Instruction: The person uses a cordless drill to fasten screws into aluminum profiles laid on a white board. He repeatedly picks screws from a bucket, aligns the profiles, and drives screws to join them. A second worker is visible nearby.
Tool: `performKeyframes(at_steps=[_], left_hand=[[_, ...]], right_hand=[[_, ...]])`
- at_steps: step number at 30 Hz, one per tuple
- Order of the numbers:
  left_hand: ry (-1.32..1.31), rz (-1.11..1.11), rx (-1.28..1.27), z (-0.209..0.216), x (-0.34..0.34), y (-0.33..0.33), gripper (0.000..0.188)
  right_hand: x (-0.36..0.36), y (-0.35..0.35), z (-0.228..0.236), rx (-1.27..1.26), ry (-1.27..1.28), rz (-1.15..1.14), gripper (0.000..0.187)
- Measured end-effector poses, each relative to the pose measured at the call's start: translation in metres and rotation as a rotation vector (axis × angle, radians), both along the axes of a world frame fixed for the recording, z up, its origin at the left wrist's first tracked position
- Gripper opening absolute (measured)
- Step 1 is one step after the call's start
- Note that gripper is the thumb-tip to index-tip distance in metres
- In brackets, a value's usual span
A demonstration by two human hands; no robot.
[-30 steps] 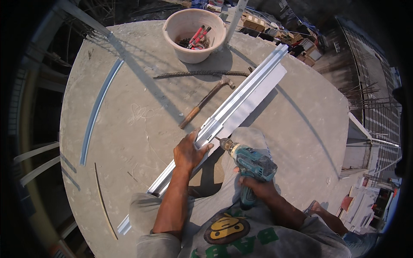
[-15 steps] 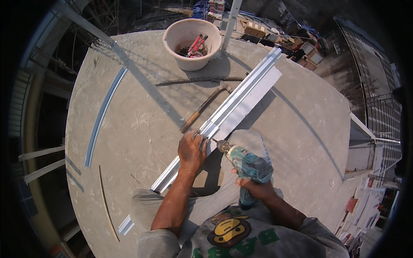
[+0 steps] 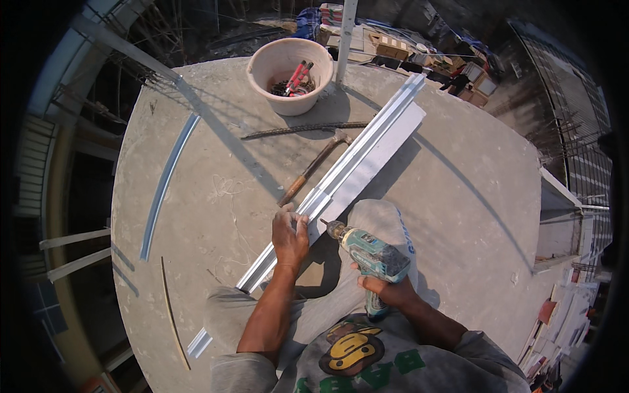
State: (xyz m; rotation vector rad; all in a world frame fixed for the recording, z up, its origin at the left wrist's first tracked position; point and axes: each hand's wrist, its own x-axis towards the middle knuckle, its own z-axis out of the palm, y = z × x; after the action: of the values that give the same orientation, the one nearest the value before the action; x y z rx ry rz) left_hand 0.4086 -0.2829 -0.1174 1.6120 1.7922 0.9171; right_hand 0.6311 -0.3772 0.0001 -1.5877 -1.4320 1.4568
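One concrete slab carries the lot; it sits lower in view vs. half a sec ago, prob. just the head tilting. Metal rail runs diag. across it, upper R to lower L, w/ a white board along its R side; no obvious shift in either. Bucket at the far side & hammer just L of the rail look unmoved too. Drill is still aimed at the rail from the R. R hand is wrapped round its handle; trigger pressed or not, can't tell. L hand is at the rail below its overlap: thumb, splayed toward the drill 1 sec ago, is now drawn in nr the fingers. Pinching the rail's edge or some tiny bit of hardware? Can't tell. Drill bit points nr those fingertips; contact unclear. My read: lining up, prob. not drilling.
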Motion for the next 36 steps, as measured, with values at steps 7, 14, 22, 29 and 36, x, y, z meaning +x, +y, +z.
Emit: performKeyframes(at_steps=[7,14,22,29,36], left_hand=[[-0.987,0.468,-0.4,0.03,-0.005,-0.01,0.024],[-1.51,0.638,-0.488,0.051,-0.008,-0.006,0.029],[-1.596,0.607,-0.447,0.043,-0.008,-0.006,0.028],[-1.488,0.525,-0.462,0.05,-0.012,-0.002,0.027],[-1.557,0.55,-0.449,0.053,-0.013,-0.007,0.024]], right_hand=[[-0.009,0.008,0.0,-0.039,0.241,0.025,0.042],[-0.015,0.014,0.001,0.059,0.133,0.161,0.041],[-0.021,0.014,-0.002,0.099,0.065,0.194,0.039],[-0.026,0.023,0.014,0.31,0.028,0.273,0.061],[-0.036,0.026,0.032,0.351,-0.002,0.308,0.082]])
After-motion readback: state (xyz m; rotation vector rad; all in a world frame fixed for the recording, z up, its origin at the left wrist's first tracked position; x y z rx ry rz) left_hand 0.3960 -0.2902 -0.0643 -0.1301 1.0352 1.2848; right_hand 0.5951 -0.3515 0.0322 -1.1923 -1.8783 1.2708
